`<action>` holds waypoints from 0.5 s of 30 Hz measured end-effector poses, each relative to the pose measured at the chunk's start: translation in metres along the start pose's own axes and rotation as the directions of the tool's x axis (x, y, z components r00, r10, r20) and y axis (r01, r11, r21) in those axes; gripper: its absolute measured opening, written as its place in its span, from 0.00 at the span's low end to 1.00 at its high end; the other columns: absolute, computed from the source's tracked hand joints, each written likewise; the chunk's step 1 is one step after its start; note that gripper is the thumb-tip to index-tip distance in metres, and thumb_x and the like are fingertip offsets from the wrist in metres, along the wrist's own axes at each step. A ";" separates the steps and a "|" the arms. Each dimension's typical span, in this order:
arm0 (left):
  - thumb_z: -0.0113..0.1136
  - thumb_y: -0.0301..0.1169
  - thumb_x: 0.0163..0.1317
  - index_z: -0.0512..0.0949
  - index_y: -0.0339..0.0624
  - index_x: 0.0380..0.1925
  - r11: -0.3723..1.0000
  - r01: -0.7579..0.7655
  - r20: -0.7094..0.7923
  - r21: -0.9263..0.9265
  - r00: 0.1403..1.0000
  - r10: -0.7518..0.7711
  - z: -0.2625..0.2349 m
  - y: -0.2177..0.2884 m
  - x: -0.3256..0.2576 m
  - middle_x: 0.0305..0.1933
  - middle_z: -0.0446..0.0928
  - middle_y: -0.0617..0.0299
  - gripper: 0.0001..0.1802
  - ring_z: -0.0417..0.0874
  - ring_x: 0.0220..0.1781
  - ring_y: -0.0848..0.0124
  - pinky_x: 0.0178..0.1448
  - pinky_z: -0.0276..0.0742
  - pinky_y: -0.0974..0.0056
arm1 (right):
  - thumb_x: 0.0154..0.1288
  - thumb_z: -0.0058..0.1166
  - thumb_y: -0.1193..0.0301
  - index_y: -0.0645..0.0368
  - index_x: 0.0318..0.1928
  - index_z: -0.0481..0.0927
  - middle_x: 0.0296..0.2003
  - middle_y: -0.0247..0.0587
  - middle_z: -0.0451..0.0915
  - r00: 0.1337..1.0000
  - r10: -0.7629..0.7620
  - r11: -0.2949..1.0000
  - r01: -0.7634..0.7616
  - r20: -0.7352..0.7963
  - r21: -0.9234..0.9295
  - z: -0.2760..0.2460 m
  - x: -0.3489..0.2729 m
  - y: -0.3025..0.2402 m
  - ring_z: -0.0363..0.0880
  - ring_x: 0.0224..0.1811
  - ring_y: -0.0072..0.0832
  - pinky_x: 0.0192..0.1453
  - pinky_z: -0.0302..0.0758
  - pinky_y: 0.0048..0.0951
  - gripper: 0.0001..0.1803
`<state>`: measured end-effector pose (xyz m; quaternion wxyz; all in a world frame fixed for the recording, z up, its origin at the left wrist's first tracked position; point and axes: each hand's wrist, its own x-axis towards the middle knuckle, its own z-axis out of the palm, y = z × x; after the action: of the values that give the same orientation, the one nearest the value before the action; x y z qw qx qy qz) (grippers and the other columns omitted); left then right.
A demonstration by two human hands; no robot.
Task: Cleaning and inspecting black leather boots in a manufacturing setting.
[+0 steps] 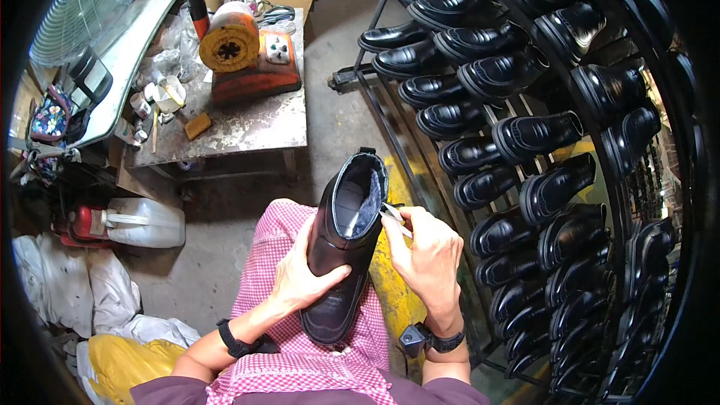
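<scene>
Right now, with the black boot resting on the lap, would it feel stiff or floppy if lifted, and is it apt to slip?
The black boot probably holds its shape: its shaft stands open unsupported. Its glossy surface may be slippery, though the left hand wraps it securely. It seems moderately heavy, given the thick sole.

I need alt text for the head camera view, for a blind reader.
The left hand holds a black leather ankle boot upright on a pink checked lap, while the right hand holds a small metal tool at its collar. A metal rack of black leather shoes stands on the right.
</scene>
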<state>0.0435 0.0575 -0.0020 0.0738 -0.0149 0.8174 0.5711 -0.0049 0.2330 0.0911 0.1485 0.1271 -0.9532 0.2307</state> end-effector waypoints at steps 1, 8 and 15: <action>0.67 0.45 0.40 0.49 0.44 0.64 1.000 0.004 0.010 -0.003 1.000 -0.004 0.000 0.002 0.000 0.59 0.65 0.46 0.52 0.70 0.58 0.52 0.61 0.66 0.57 | 0.57 0.54 0.66 0.58 0.29 0.74 0.21 0.44 0.76 1.000 -0.001 1.000 0.001 0.001 -0.001 0.000 0.000 0.000 0.76 0.22 0.39 0.26 0.71 0.35 0.08; 0.67 0.45 0.40 0.49 0.44 0.64 0.999 -0.014 -0.004 0.032 1.000 0.014 0.000 0.002 -0.001 0.59 0.65 0.45 0.53 0.70 0.58 0.52 0.61 0.66 0.57 | 0.53 0.58 0.68 0.61 0.28 0.77 0.19 0.42 0.77 1.000 0.018 1.000 -0.018 -0.011 -0.016 0.003 0.005 -0.002 0.77 0.21 0.37 0.26 0.71 0.30 0.09; 0.67 0.45 0.40 0.48 0.42 0.64 0.999 -0.016 0.002 0.033 1.000 0.016 -0.001 0.002 -0.002 0.59 0.64 0.45 0.54 0.69 0.58 0.52 0.61 0.66 0.57 | 0.53 0.59 0.68 0.61 0.27 0.77 0.16 0.42 0.75 1.000 0.002 0.999 -0.001 0.011 -0.049 0.002 0.008 -0.004 0.77 0.20 0.38 0.24 0.70 0.31 0.09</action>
<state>0.0447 0.0572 0.0002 0.0701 -0.0067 0.8268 0.5581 -0.0114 0.2277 0.0934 0.1462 0.1239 -0.9594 0.2068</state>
